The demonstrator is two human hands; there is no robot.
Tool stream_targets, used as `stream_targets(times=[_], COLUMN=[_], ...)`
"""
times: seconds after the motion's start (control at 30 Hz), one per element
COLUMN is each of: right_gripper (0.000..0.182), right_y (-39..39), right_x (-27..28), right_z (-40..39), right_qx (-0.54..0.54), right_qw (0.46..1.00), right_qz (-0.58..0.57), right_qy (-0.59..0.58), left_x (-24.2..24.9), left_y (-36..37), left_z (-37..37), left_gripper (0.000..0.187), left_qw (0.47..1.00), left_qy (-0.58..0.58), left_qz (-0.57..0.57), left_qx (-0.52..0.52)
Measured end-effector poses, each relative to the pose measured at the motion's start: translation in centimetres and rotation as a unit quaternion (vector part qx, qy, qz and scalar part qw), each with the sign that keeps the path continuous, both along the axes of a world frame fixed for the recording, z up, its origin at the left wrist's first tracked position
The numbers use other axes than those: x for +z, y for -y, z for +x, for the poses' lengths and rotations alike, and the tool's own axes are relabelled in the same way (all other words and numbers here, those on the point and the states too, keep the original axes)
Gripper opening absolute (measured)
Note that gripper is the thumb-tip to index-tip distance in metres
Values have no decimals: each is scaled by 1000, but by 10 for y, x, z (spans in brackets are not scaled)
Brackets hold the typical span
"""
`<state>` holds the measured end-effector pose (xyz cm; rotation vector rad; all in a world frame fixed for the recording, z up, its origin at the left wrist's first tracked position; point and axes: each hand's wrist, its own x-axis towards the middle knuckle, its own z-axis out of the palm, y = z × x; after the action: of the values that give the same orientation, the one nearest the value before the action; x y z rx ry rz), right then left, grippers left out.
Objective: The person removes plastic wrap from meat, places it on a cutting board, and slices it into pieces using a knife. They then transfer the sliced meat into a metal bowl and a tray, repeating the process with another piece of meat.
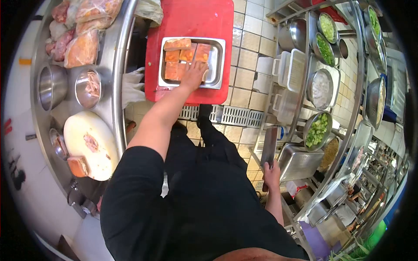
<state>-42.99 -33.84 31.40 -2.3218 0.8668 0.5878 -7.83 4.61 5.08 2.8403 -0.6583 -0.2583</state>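
My left hand (193, 74) reaches down into a steel tray (217, 58) and lies with fingers spread on the orange-brown meat slabs (180, 54) packed inside. The tray rests on a red crate (191, 19) standing on the tiled floor. My right hand (272, 174) hangs by my side, shut on the handle of a cleaver (269, 145) whose blade points away from me. On the counter to my left, a round white chopping board (89, 141) carries another meat block (78, 166) at its near edge.
Steel bowls (51, 86) and bagged meat (82, 48) line the left counter. A wire rack (305, 65) on the right holds bowls of chopped greens (318, 129), plastic containers and a steel pan (299, 162). A floor drain grate (235, 115) runs between them.
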Motion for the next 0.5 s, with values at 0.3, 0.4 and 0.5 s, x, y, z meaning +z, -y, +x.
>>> stream_targets(times=[0.3,0.4,0.5], right_gripper=[25,23,22], right_y=[-4,-31,-70], right_x=[-29,-34,-20], right_z=[108,160,200], right_qx=[128,199,280], right_qw=[989,970,941], right_qz=[61,101,112], right_qy=[48,98,153], left_x=[215,276,296], left_y=[-116,-182,-265], left_z=[-124,-182,-250], left_gripper=[55,37,28], left_qw=[900,813,700], left_qy=[69,143,223], left_qz=[-283,-336,-307], left_qx=[323,453,605])
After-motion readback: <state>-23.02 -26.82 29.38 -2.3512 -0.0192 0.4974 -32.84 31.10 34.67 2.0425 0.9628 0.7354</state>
